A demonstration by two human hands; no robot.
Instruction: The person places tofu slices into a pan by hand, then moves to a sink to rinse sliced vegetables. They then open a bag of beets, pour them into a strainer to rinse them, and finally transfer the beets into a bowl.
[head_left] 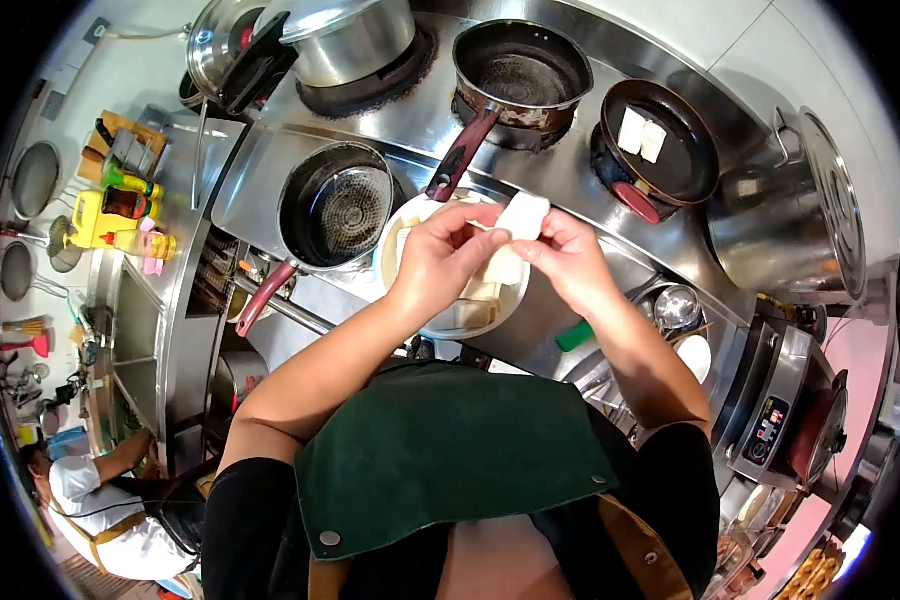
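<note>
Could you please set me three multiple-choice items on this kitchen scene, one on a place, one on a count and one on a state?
1. Where is the white bowl?
A. On the steel counter, below the hands
B. Inside the big steel pot
C. On the floor

2. How many white pieces lie in the black frying pan?
A. None
B. Two
C. Five

3. What are the two hands doing?
A. Resting flat on the counter
B. Gripping a pan handle
C. Holding a white slab together

Answers: 1 A, the bowl sits on the counter under the left hand and right hand. 2 B, two pale blocks lie side by side in the pan. 3 C, the fingers of both hands pinch the slab above the bowl.
</note>
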